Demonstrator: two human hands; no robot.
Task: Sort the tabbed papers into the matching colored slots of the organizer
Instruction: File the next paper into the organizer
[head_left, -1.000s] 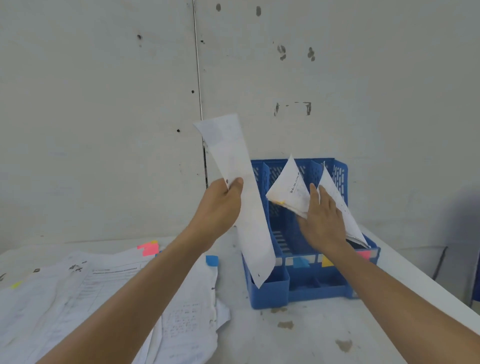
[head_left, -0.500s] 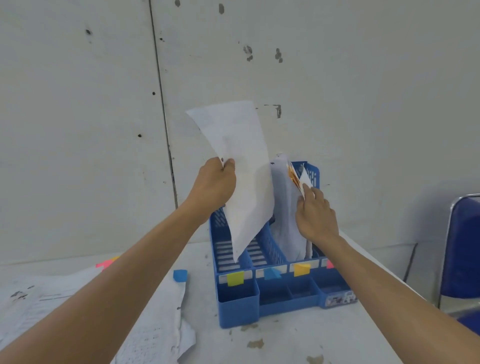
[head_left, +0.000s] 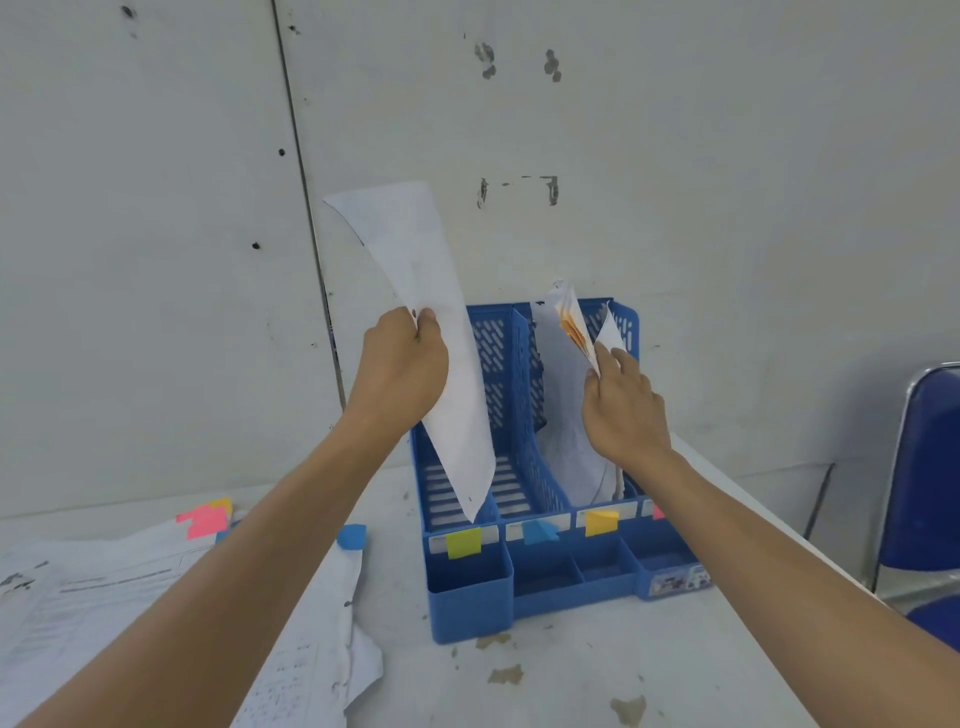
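There's the left grip (head_left: 400, 371), clenched on a white sheet (head_left: 441, 291) whose lower corner dips into the organizer's (head_left: 470, 608) leftmost slot, behind the yellow tab (head_left: 463, 543). The right grip (head_left: 623, 410) pinches the papers (head_left: 563, 431) standing two slots over. The sheet's own tab is hidden.

Both forearms stretch toward the organizer (head_left: 467, 613). The left hand (head_left: 402, 364), raised above its left slot, grips a sheet (head_left: 415, 244); the right hand (head_left: 623, 410) pinches papers (head_left: 569, 405) standing at its right.
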